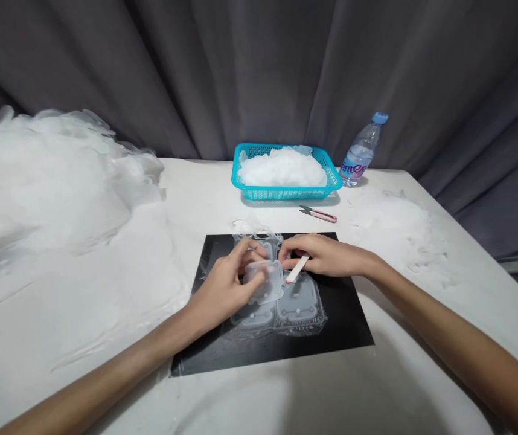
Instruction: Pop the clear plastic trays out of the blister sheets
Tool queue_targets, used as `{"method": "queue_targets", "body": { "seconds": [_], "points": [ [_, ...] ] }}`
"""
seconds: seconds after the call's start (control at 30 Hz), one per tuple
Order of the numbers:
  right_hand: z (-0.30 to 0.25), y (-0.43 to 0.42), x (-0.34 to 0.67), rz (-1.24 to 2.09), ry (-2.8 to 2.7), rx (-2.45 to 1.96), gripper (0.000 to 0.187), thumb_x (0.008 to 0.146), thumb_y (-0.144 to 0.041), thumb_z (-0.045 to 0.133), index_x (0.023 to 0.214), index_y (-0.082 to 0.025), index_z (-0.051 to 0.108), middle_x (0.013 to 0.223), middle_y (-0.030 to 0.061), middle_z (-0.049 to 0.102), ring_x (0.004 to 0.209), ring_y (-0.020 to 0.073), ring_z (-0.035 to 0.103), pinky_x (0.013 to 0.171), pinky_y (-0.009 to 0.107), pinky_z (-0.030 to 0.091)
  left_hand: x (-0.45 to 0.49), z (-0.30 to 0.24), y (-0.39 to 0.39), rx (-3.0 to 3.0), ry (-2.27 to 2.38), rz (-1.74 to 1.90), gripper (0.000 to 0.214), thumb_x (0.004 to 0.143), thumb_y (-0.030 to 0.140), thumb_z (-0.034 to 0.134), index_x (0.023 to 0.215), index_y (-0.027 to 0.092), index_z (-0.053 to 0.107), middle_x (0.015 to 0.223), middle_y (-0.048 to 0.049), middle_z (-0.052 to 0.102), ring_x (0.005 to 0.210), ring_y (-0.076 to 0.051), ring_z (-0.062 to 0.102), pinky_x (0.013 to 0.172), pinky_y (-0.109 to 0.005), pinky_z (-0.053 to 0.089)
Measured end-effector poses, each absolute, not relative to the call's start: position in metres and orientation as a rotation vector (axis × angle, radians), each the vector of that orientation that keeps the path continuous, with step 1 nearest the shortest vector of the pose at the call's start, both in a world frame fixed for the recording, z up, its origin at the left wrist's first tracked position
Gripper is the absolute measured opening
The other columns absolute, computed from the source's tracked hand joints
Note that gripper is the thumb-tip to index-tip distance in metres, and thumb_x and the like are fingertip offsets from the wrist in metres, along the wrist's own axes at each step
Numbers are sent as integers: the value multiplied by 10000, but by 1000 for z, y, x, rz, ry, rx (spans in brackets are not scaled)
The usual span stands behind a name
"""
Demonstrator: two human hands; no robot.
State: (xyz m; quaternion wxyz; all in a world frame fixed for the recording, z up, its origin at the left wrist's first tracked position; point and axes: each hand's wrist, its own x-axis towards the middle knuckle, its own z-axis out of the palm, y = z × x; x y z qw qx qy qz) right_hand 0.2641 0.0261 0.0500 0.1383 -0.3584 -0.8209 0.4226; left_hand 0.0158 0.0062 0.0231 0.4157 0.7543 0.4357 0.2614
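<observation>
On a black mat (pixel 322 338) in the middle of the white table lies a translucent silicone sheet (pixel 286 311) moulded into several rounded panels. My left hand (pixel 225 287) pinches one pale panel piece (pixel 265 281) and lifts it off the sheet. My right hand (pixel 320 254) rests just right of it, fingers closed round a small white tool with a red tip (pixel 296 270), whose tip points down at the sheet beside the lifted piece.
A teal basket (pixel 331 175) heaped with pale pieces stands behind the mat. A clear water bottle (pixel 362 152) is to its right, pink snips (pixel 319 213) lie in front. A large white pile (pixel 46 175) fills the left; scraps (pixel 404 223) scatter right.
</observation>
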Motion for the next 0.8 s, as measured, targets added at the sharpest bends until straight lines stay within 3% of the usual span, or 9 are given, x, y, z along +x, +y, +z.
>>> {"method": "queue_targets", "body": {
  "seconds": [0.2, 0.5, 0.8],
  "points": [
    [56, 23, 263, 1258, -2336, -1024, 161, 990, -261, 610, 974, -152, 727, 850, 20, 681, 735, 148, 543, 691, 250, 403, 20, 27, 4, 2001, 1030, 661, 216, 965, 415, 675, 964, 201, 701, 919, -2, 759, 766, -162, 671, 677, -264, 479],
    [56, 19, 260, 1150, -2397, -952, 59, 866, -120, 661, 864, -167, 695, 771, -23, 637, 697, 128, 518, 678, 238, 385, 17, 20, -3, 2048, 948, 709, 117, 982, 297, 681, 932, 193, 671, 877, 18, 738, 775, -144, 678, 730, -251, 496],
    [56, 20, 263, 1142, -2416, -913, 53, 883, -147, 663, 842, -175, 681, 721, -39, 585, 661, 118, 470, 656, 239, 364, 14, 18, -2, 2216, 898, 692, 71, 1015, 263, 643, 984, 200, 632, 905, 17, 716, 780, -134, 675, 724, -242, 501]
  ]
}}
